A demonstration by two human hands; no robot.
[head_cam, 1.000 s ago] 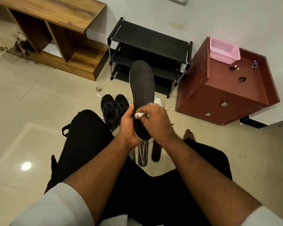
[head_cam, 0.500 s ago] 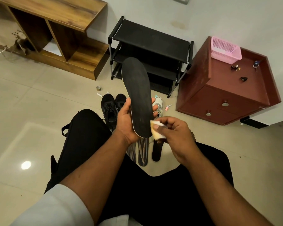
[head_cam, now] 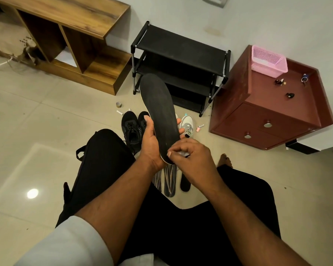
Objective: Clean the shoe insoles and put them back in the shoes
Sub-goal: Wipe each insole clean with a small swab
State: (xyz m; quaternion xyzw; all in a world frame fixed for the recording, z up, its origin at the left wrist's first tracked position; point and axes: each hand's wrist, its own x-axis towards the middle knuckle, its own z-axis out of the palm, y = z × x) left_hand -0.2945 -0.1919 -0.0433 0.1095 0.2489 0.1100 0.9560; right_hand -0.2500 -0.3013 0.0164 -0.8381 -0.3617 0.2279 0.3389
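My left hand (head_cam: 150, 143) grips a long black insole (head_cam: 159, 110) by its lower half, toe end pointing up and away. My right hand (head_cam: 190, 156) pinches a small white wipe (head_cam: 184, 154) against the heel end of that insole. On the floor beyond my knees stand a pair of black shoes (head_cam: 132, 127) and a grey-white sneaker (head_cam: 187, 124). Between my legs lie patterned insoles (head_cam: 168, 181) and another black insole (head_cam: 185, 184), partly hidden by my hands.
A black shoe rack (head_cam: 181, 54) stands against the wall, a wooden shelf unit (head_cam: 75, 41) to its left, a dark red drawer cabinet (head_cam: 273, 104) with a pink basket (head_cam: 267, 61) to its right. Small bottles and a tape roll (head_cam: 118, 104) lie on the tiled floor.
My right hand slid the wipe from the insole's middle down off its right edge, then back onto the heel end. The insole tilted slightly left in my left hand.
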